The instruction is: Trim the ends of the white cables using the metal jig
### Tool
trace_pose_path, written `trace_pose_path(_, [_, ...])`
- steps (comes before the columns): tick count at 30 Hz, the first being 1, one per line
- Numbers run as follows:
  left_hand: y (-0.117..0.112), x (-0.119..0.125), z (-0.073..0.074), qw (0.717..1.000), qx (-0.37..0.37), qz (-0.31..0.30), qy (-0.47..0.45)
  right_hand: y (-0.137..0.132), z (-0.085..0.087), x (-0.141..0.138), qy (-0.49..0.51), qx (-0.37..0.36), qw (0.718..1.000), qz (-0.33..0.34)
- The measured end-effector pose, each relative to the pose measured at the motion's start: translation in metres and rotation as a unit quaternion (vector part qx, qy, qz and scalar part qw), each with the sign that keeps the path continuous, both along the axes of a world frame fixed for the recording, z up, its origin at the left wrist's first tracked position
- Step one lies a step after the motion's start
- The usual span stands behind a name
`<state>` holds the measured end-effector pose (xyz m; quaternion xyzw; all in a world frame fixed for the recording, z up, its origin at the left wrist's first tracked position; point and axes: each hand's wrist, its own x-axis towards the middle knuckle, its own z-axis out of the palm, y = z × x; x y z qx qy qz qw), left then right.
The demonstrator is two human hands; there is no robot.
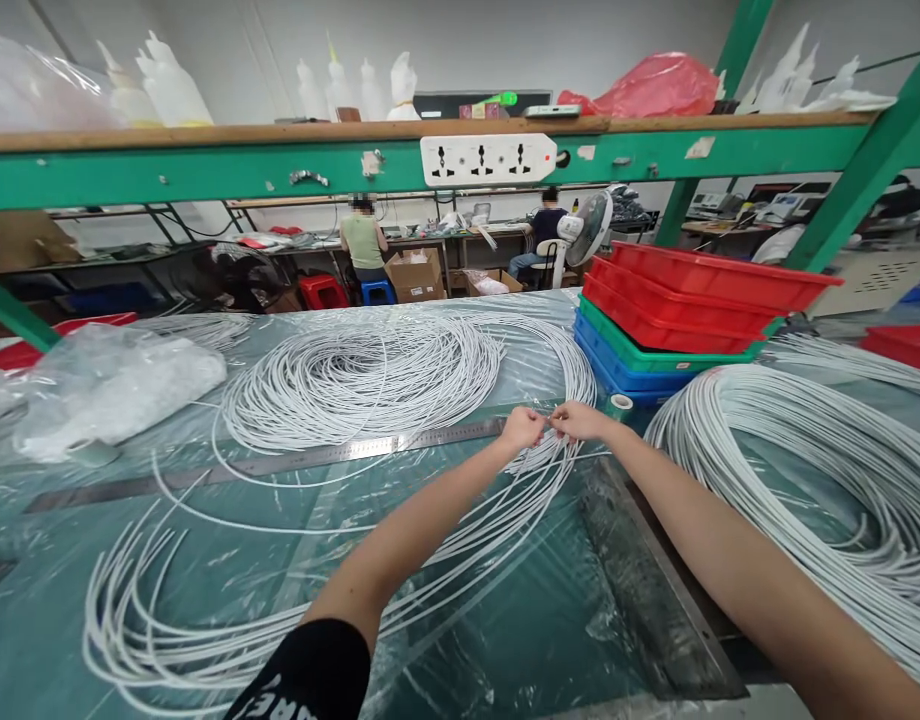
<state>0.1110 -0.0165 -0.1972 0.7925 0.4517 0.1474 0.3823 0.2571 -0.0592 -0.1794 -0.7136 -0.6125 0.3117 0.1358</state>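
Hands (550, 425) pinch white tubing (370, 375) (thin, coiled).

Stacked plastic trays (685, 300) at 2 o'clock; crumpled plastic bag (107, 385) at 9 o'clock; power strip (488, 159) at 12 o'clock.

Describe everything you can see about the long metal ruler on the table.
The metal ruler is a long, thin, grey steel strip with fine markings along its edge. It lies flat on the plastic-covered table, running from the left up toward the left hand. White cable loops cross over it, and its right end is hidden near that hand.
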Motion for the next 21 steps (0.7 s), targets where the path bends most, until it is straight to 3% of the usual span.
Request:
trace_pose_path(4, [-0.028, -0.008, 0.002, 0.993, 0.104, -0.011, 0.051, -0.002, 0.006, 0.002, -0.05, 0.002, 0.998, -0.041])
trace_pose_path(8, [-0.052, -0.054, 0.0, 0.974, 0.189, -0.022, 0.127, -0.003, 0.01, 0.003, -0.069, 0.007, 0.996, -0.057])
trace_pose_path(12, [-0.07, -0.086, -0.011, 0.957, 0.2, -0.036, 0.206, -0.001, 0.007, 0.005, -0.071, -0.003, 0.996, -0.048])
trace_pose_path(21, [-0.097, -0.095, -0.017, 0.951, 0.251, -0.04, 0.179, -0.003, 0.009, 0.01, -0.057, -0.004, 0.995, -0.079])
